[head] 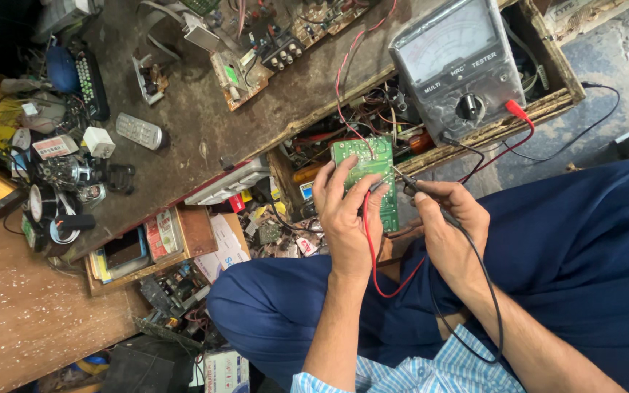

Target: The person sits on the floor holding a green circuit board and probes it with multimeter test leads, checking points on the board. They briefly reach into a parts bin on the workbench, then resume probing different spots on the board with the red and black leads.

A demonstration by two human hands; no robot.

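My left hand [345,211] holds a small green circuit board [370,161] upright over my lap, fingers wrapped around its left edge, with a red test lead [370,247] pinned under the thumb. My right hand [449,218] pinches a black test probe [410,183] whose tip touches the board's right edge. A grey analogue meter [459,65] with a round dial knob stands tilted in an open wooden drawer [547,105], and both leads run to it.
A cluttered wooden bench [198,124] holds circuit boards, a white remote [138,131], a dark remote [90,84] and loose parts. Drawers below hold small boxes and components. My legs in blue trousers [584,233] fill the lower right; concrete floor lies beyond.
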